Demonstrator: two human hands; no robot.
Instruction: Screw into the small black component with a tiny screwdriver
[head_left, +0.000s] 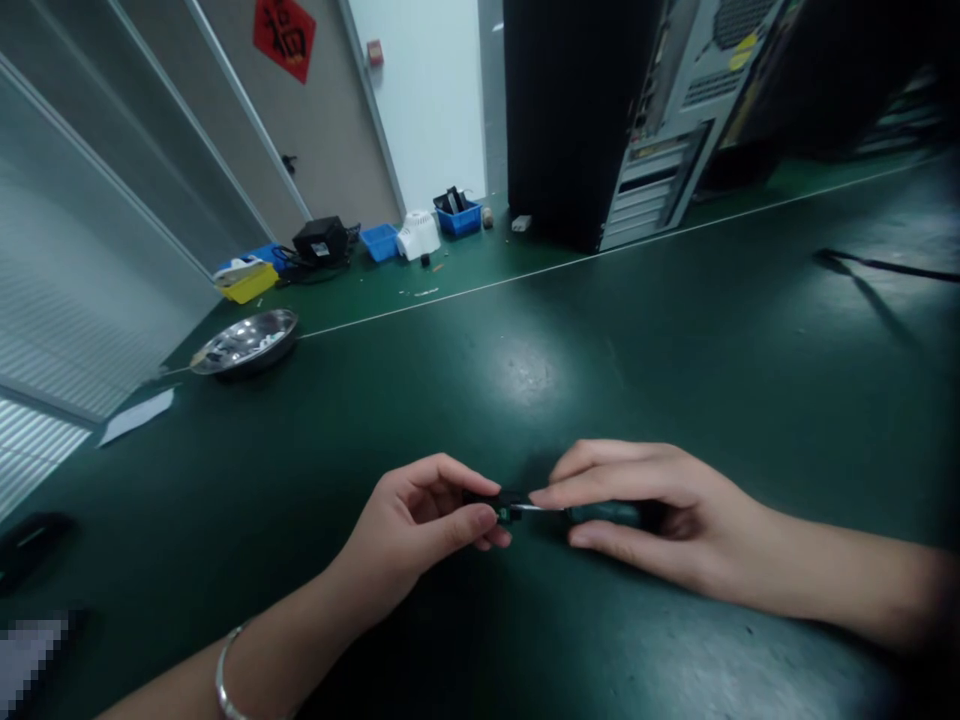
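Observation:
Between its thumb and fingers, my left hand [431, 515] pinches a small black part with a green piece on it [504, 514]; its exact kind is too small to make out. From the right, my right hand [656, 500] grips a screwdriver [604, 513] by its dark handle. The screwdriver's thin metal shaft points left and meets the small part at its right end. Whether the tip sits in a screw is not visible. Both hands are low over the green tabletop [420, 400].
A steel bowl [251, 340] with small pieces in it stands at the left. Along the back are a yellow tray [247, 284], a black adapter box [322, 240], blue trays [459, 220] and a computer case [577, 120]. A dark rod [892, 265] reaches in from the right.

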